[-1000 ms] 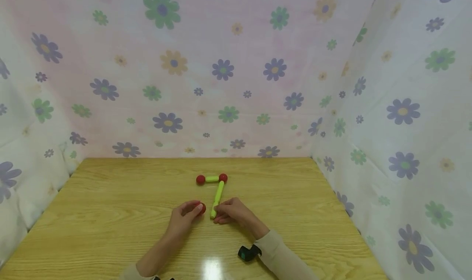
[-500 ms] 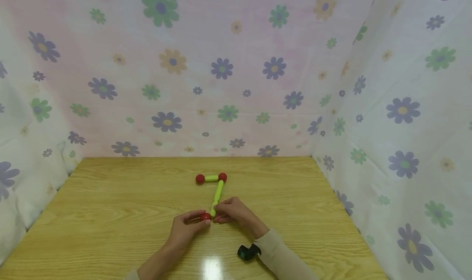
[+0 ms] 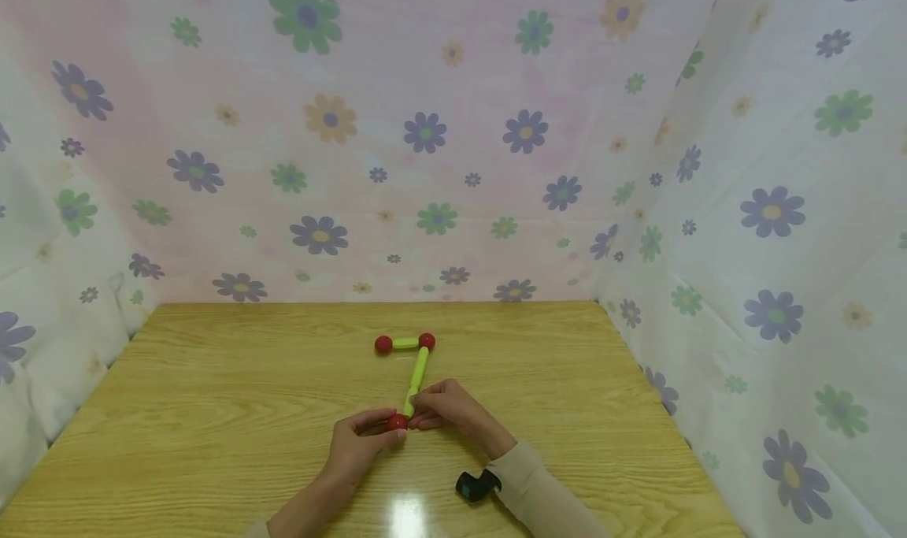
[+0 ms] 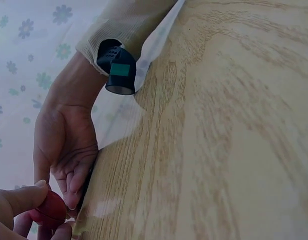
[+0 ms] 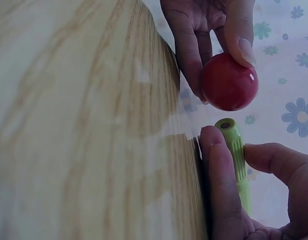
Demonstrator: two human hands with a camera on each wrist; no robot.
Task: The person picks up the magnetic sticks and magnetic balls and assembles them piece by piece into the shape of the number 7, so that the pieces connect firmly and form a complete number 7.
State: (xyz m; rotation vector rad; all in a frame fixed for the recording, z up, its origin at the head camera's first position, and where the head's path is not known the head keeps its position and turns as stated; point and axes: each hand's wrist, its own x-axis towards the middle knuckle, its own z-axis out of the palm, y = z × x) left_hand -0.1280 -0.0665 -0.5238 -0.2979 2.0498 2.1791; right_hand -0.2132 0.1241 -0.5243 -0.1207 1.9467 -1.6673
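A glossy red ball (image 5: 229, 82) is pinched between the fingers and thumb of my left hand (image 3: 356, 447). My right hand (image 3: 453, 409) pinches the near end of a yellow-green rod (image 5: 235, 150), whose round end hole faces the ball. A small gap shows between ball and rod in the right wrist view. The rod (image 3: 420, 370) runs away from me to a second red ball (image 3: 427, 340). From there a shorter yellow-green rod (image 3: 405, 343) leads left to a third red ball (image 3: 383, 345).
All of this is on a wood-grain table (image 3: 234, 396). A flowered cloth (image 3: 439, 168) rises behind it and along both sides. A black wrist camera (image 3: 476, 486) sits at the right sleeve (image 3: 542, 491).
My left hand has brought its red ball nearer to me and slightly right, to the near end of the rod. The right hand has kept its hold on the rod almost unmoved.
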